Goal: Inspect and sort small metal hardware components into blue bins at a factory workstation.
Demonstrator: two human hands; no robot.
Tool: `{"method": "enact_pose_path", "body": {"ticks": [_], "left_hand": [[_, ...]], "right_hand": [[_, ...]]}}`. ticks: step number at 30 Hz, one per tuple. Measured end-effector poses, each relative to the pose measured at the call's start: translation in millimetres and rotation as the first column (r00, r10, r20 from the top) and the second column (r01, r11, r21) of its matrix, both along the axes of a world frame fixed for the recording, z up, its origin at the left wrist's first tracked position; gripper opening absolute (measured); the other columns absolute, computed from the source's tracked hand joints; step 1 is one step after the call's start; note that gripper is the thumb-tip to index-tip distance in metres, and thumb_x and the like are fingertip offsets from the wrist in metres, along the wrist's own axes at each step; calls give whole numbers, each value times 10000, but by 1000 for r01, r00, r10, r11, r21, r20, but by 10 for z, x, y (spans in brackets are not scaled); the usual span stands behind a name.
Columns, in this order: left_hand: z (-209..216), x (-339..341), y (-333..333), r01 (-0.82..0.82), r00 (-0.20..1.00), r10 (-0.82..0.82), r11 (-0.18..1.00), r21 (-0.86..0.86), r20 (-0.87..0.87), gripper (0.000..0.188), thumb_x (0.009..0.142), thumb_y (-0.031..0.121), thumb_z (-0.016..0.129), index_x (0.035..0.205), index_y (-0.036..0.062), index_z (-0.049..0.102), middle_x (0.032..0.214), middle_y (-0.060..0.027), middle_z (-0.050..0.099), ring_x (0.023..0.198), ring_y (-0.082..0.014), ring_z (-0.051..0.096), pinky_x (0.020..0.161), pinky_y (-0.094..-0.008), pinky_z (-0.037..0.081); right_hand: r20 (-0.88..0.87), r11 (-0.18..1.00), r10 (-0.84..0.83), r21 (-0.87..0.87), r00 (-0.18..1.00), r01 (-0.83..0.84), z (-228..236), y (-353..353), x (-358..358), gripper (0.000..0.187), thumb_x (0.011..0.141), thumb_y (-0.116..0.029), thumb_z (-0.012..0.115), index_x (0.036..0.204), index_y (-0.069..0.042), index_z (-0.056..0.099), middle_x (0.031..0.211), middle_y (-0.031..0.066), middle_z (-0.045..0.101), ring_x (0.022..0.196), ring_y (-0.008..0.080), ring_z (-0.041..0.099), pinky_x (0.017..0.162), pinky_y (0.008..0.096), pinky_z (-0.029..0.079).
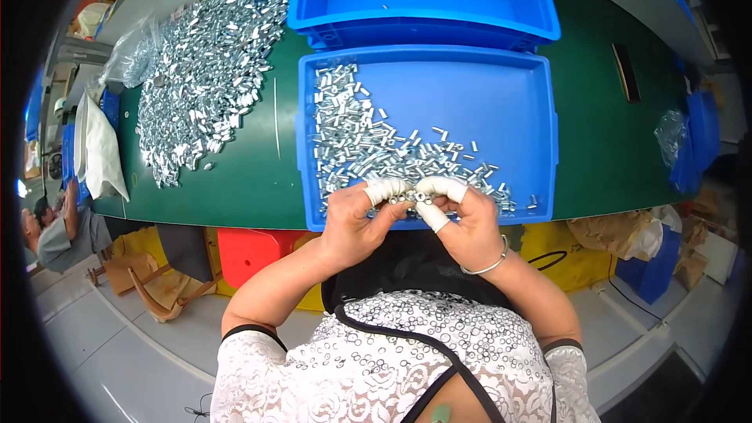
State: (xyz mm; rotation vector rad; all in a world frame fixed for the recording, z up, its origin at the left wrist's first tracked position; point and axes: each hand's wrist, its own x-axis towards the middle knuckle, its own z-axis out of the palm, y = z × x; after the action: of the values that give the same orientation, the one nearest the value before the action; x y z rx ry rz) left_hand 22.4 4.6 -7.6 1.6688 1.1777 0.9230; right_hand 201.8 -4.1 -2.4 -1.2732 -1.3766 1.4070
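Note:
My left hand (358, 215) and my right hand (468, 223) meet over the near rim of a shallow blue tray (478, 94). White tape wraps some fingertips on both. Between them they pinch a short row of small metal sleeves (413, 198), with the round open ends facing me. My left fingers close on the row's left side and my right fingers on its right side. Loose silvery sleeves (352, 129) lie heaped along the tray's left and near sides, just beyond my fingers.
A second blue bin (427, 23) stands behind the tray with a few pieces inside. Left on the green table (258, 180) spreads a large heap of metal parts (207, 70). A dark flat object (625, 72) lies at right. Below are a red stool (254, 251) and another person (66, 227) far left.

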Motion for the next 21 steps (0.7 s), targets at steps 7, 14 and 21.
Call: {"method": "enact_pose_path", "body": {"ticks": [7, 14, 21], "left_hand": [[-91, -576, 42, 33, 990, -5, 981, -191, 142, 137, 831, 21, 616, 958, -26, 637, 746, -66, 657, 636, -100, 623, 554, -218, 493], [-232, -980, 61, 128, 933, 113, 783, -609, 341, 174, 854, 34, 604, 1020, -20, 612, 764, -52, 651, 662, -91, 616, 564, -205, 485], [-351, -1169, 131, 179, 926, 87, 757, -629, 367, 174, 856, 45, 607, 1015, -27, 603, 775, -66, 651, 674, -95, 617, 557, -207, 479]], "right_hand": [[244, 996, 5, 88, 970, -28, 90, 85, -580, 182, 756, 12, 639, 936, -12, 627, 804, 62, 615, 670, 102, 580, 605, 231, 480], [236, 993, 42, -118, 971, -14, 22, 145, -997, 164, 759, 10, 642, 921, -8, 623, 781, 54, 632, 649, 97, 586, 596, 237, 483], [257, 986, 60, -167, 964, -17, -88, 180, -1162, 161, 764, 8, 640, 923, -7, 621, 786, 51, 637, 668, 91, 593, 599, 237, 488]]}}
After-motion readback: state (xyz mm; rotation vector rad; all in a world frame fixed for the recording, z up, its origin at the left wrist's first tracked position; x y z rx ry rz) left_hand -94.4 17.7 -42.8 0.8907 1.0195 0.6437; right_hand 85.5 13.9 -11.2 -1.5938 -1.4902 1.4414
